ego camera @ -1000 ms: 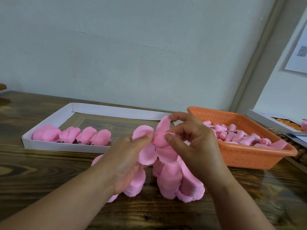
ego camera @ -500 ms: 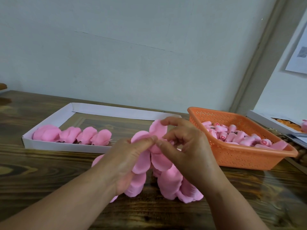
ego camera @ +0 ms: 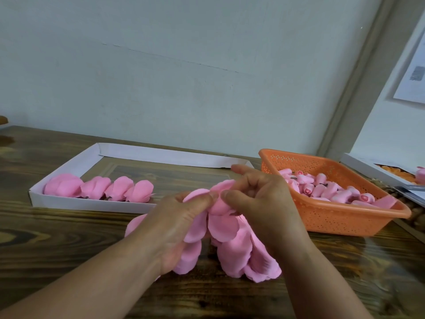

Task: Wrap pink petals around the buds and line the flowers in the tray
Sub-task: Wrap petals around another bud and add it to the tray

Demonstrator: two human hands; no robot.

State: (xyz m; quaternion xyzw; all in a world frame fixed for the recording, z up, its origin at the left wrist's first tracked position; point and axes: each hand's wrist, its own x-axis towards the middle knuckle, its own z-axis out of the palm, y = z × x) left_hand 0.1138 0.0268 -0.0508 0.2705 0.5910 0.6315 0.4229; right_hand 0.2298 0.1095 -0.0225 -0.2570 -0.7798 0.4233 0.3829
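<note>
A string of pink petals (ego camera: 224,224) hangs between my two hands above the wooden table. My left hand (ego camera: 181,217) pinches the upper petals from the left, and more petals spill out below its palm. My right hand (ego camera: 262,203) pinches the same cluster from the right, its fingers curled over the top; the bud inside is hidden. A white cardboard tray (ego camera: 92,204) lies behind, with several finished pink flowers (ego camera: 99,188) lined along its near left edge. An orange plastic basket (ego camera: 340,217) of pink buds (ego camera: 322,189) stands to the right.
A second white tray (ego camera: 365,168) with orange pieces and a pink flower sits at the far right edge. A pale wall rises right behind the table. Dark wood tabletop (ego camera: 57,240) shows in front of the tray and below my forearms.
The top petal has been folded down onto the cluster, and my hands have closed in toward each other around it. Tray and basket have not moved.
</note>
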